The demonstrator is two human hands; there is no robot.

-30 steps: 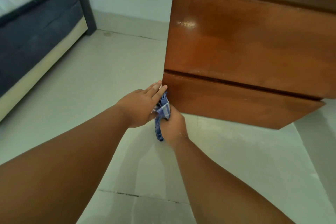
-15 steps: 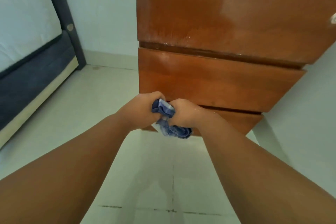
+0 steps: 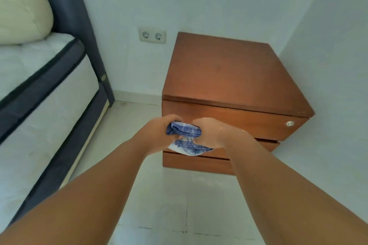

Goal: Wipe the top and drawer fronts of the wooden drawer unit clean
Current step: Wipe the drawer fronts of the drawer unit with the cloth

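Note:
The wooden drawer unit (image 3: 229, 77) stands in the room's corner, its bare brown top and three drawer fronts in view. A small round lock (image 3: 289, 123) sits at the right of the top drawer front. Both hands hold a bunched blue-and-white checked cloth (image 3: 185, 135) in front of the drawer fronts, at the left side of the unit. My left hand (image 3: 159, 131) grips the cloth's left end. My right hand (image 3: 211, 132) grips its right end, and a loose flap hangs below. Whether the cloth touches the wood is unclear.
A bed (image 3: 39, 105) with a white mattress, dark frame and cream pillow (image 3: 22, 10) runs along the left. A double wall socket (image 3: 152, 35) sits left of the unit. White walls close in behind and to the right. Pale floor tiles (image 3: 179, 205) lie below my arms.
The view has risen from the lowest drawer front to take in the whole unit and its top. Both hands have come up with the cloth, now bunched between them.

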